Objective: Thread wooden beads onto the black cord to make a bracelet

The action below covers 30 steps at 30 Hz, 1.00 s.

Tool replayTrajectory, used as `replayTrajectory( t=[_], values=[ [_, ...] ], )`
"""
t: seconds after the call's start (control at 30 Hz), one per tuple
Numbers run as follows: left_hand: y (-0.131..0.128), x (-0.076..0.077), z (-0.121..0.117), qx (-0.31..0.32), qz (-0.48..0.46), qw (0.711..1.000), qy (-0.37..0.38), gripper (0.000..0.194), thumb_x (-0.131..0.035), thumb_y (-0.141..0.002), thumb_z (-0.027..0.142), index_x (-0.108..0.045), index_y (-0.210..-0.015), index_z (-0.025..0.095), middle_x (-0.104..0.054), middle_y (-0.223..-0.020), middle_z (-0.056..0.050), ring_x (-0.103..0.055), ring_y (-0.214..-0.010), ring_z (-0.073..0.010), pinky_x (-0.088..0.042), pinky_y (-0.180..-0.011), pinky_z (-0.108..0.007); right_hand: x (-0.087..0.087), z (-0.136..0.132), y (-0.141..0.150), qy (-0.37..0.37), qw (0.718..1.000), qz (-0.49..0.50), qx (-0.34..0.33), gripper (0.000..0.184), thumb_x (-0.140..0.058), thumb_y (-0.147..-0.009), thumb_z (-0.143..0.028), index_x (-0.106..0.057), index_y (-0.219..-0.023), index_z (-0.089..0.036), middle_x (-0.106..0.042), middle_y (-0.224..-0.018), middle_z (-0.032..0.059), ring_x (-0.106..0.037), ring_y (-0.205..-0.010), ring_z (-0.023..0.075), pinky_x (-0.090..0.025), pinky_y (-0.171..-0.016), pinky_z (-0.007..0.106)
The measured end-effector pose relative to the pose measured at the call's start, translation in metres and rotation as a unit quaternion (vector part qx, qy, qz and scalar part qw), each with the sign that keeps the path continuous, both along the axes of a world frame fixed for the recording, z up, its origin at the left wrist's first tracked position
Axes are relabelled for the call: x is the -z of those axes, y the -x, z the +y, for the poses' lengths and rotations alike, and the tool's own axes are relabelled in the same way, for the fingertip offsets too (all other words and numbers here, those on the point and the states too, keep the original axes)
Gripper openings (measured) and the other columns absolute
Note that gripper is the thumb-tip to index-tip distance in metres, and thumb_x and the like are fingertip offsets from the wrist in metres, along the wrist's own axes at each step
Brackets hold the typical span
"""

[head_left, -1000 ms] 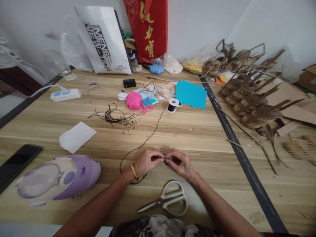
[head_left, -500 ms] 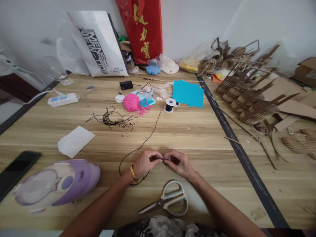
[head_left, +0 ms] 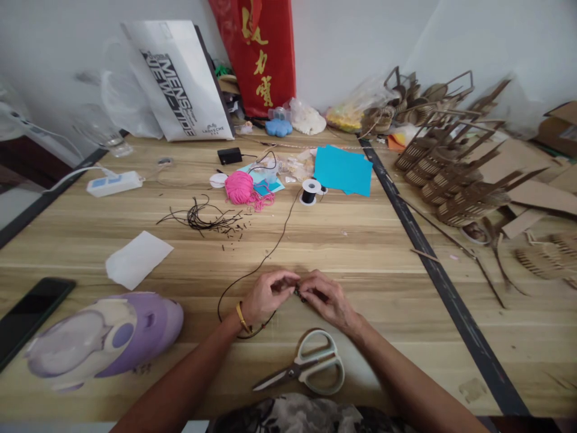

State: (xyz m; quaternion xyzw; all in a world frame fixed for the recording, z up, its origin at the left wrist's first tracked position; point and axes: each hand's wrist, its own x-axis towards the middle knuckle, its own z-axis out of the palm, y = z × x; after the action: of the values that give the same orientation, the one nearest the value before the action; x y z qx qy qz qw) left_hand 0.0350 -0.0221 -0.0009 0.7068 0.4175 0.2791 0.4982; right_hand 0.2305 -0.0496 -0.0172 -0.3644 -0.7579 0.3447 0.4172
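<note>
My left hand (head_left: pixel 267 296) and my right hand (head_left: pixel 328 299) meet fingertip to fingertip above the table, both closed in a pinch. Between them is a small dark piece (head_left: pixel 297 291), apparently knotted cord or beads, too small to make out fully. A thin black cord (head_left: pixel 246 275) runs from the white spool (head_left: pixel 310 191) of black cord, curves round left of my left hand and passes under its wrist. A pair of scissors (head_left: pixel 311 365) with pale handles lies close to me, below my hands, blades pointing left.
To the left are a purple and white appliance (head_left: pixel 148 325), a phone (head_left: pixel 33 316) and white paper (head_left: pixel 139 258). Cut black cords (head_left: pixel 198 216), pink yarn (head_left: pixel 238 187) and blue sheets (head_left: pixel 343 171) lie farther back. Small woven baskets (head_left: pixel 460 192) stand at right.
My fingers have shifted slightly around the small dark piece, and more of it shows below the fingertips. My right fingers are curled closer together. The scissors and spool stay put.
</note>
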Motion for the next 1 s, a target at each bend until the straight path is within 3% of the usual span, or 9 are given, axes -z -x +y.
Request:
replayTrajectory(
  t=[0.13, 0.27, 0.53, 0.73, 1.0],
  values=[
    [0.003, -0.003, 0.000, -0.010, -0.064, 0.997, 0.031, 0.025, -0.052, -0.083, 0.017, -0.065, -0.104, 0.015, -0.070, -0.105, -0.009, -0.063, -0.099, -0.0194, -0.048, -0.087, -0.030, 0.001, -0.002, 0.000, -0.026, 1.000, -0.003, 0.015, 0.009, -0.053, -0.090, -0.020, -0.062, -0.093, -0.020, -0.058, -0.090, 0.0074, -0.057, -0.083, 0.0164, -0.049, -0.070, 0.028],
    [0.004, -0.005, 0.001, 0.016, -0.100, 0.992, 0.076, 0.025, -0.053, -0.084, 0.022, -0.064, -0.105, 0.013, -0.071, -0.101, -0.010, -0.065, -0.094, -0.0195, -0.049, -0.085, -0.031, -0.001, -0.003, 0.000, -0.045, 0.999, 0.005, 0.021, 0.010, -0.054, -0.090, -0.016, -0.061, -0.094, -0.021, -0.056, -0.090, 0.0064, -0.055, -0.082, 0.0157, -0.048, -0.069, 0.027],
    [0.000, -0.010, -0.001, 0.038, -0.038, 0.995, 0.087, 0.016, -0.067, -0.075, 0.025, -0.068, -0.086, 0.013, -0.070, -0.076, -0.004, -0.061, -0.072, -0.0146, -0.046, -0.070, -0.025, -0.003, -0.003, 0.000, -0.043, 0.999, -0.004, 0.016, 0.010, -0.053, -0.090, -0.018, -0.061, -0.095, -0.020, -0.056, -0.087, 0.0064, -0.055, -0.080, 0.0158, -0.049, -0.067, 0.027],
    [-0.001, -0.006, 0.001, 0.033, -0.008, 0.998, 0.056, 0.011, -0.064, -0.075, 0.024, -0.067, -0.072, 0.013, -0.066, -0.067, -0.001, -0.055, -0.063, -0.0119, -0.042, -0.062, -0.022, -0.004, -0.003, 0.001, -0.034, 0.999, -0.009, 0.010, 0.011, -0.052, -0.091, -0.020, -0.062, -0.095, -0.020, -0.058, -0.088, 0.0073, -0.056, -0.081, 0.0163, -0.049, -0.068, 0.028],
    [0.000, -0.005, 0.005, -0.022, -0.048, 0.992, 0.110, 0.012, -0.063, -0.075, 0.023, -0.063, -0.070, 0.012, -0.064, -0.064, -0.002, -0.056, -0.061, -0.0116, -0.043, -0.060, -0.022, 0.002, 0.005, -0.009, 0.002, 0.993, -0.028, 0.110, 0.011, -0.051, -0.091, -0.023, -0.061, -0.091, -0.019, -0.059, -0.081, 0.0060, -0.056, -0.075, 0.0163, -0.046, -0.061, 0.027]
  ],
)
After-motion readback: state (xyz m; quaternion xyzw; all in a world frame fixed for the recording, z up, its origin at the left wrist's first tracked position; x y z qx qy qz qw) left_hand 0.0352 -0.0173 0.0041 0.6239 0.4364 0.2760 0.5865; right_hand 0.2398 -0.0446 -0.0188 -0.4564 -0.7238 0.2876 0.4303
